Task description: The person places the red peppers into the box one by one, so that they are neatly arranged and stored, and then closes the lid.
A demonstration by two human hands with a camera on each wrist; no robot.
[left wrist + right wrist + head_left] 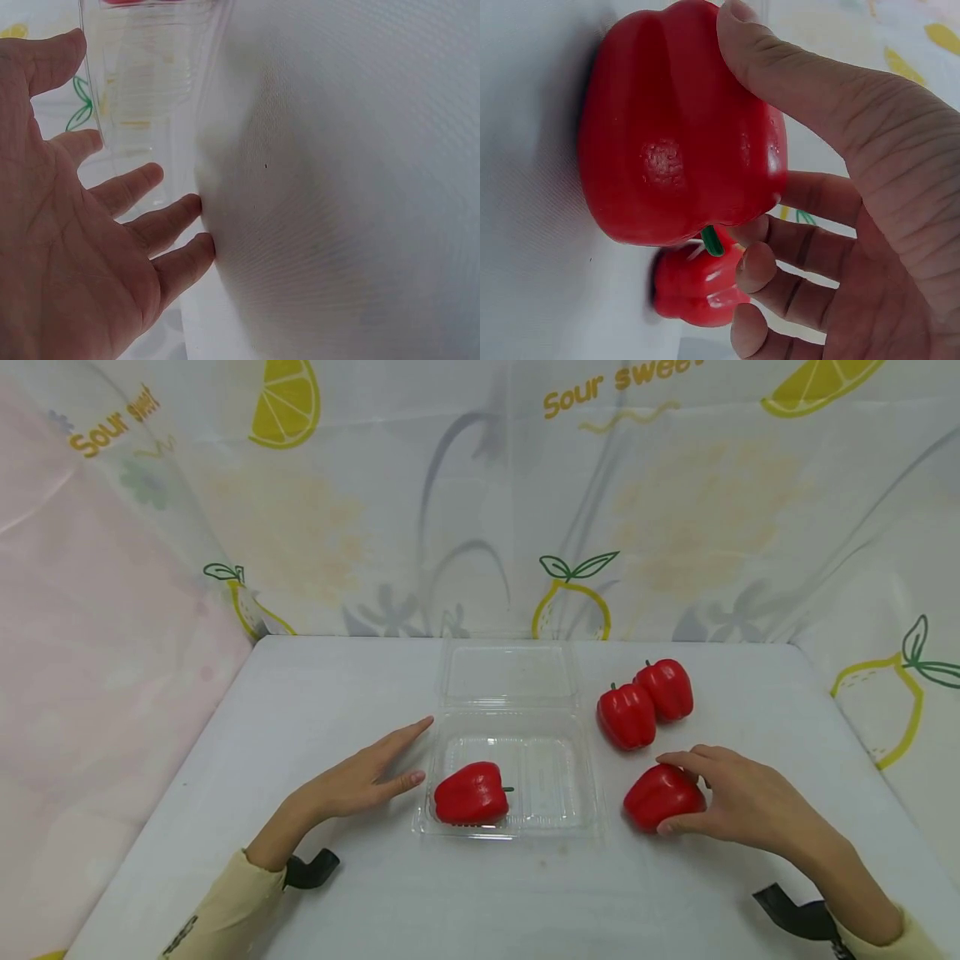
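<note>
My right hand (753, 802) holds a red bell pepper (658, 795) between thumb and fingers, right of the clear plastic container (553, 777). In the right wrist view this pepper (675, 135) appears to rest on the table, its green stem turned toward the palm. Another red bell pepper (471, 795) lies on its side in the container's left front part, stem pointing right. Beside the container's left edge, my left hand (356, 781) has its fingers extended and holds nothing. The left wrist view shows its fingers (169, 225) spread close to the container wall.
Two more red bell peppers, a nearer one (627, 717) and a farther one (666, 689), lie together behind the right hand. The container's lid (510, 675) is folded back flat, away from me. A lemon-printed curtain (480, 510) hangs behind the white table (480, 893).
</note>
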